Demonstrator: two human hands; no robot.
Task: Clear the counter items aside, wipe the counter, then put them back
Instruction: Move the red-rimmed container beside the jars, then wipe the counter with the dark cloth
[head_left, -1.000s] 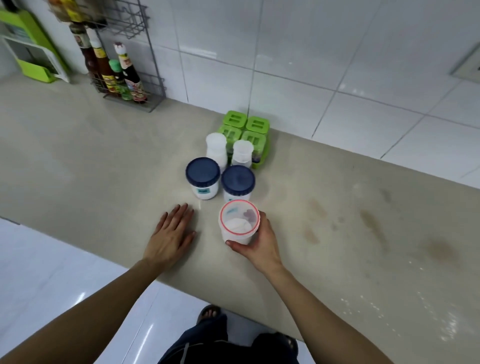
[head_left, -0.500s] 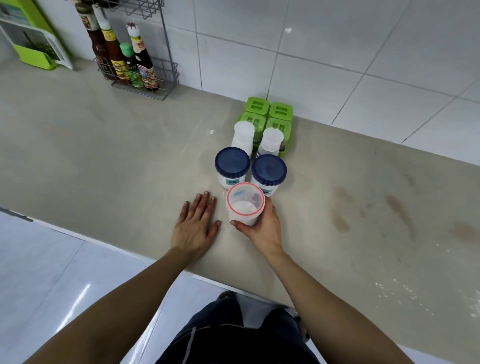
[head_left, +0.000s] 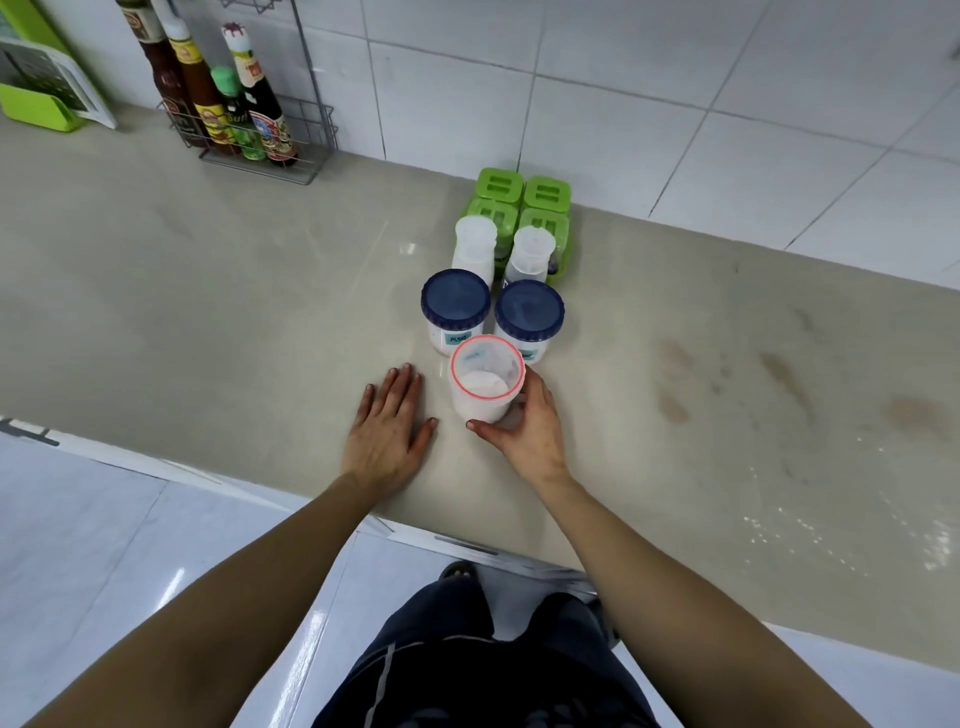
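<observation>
Right hand (head_left: 524, 426) curled around the base of a clear, red-rimmed container (head_left: 485, 376) standing upright on the desk (head_left: 208, 291) near its front edge; left hand (head_left: 387, 428) lies flat beside it, fingers spread, holding nothing. Directly behind stand two blue-lidded jars (head_left: 456, 307), then two white bottles (head_left: 474, 249), then a green four-lidded box (head_left: 519, 200) against the tiled wall. A wire rack of sauce bottles (head_left: 244, 98) stands well apart at far left. Brown stains (head_left: 779, 369) mark the desk to the right.

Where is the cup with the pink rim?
In the head view, the pink-rimmed container stands on the counter, near its front edge, held by the right hand, just in front of the two blue-lidded jars.
</observation>
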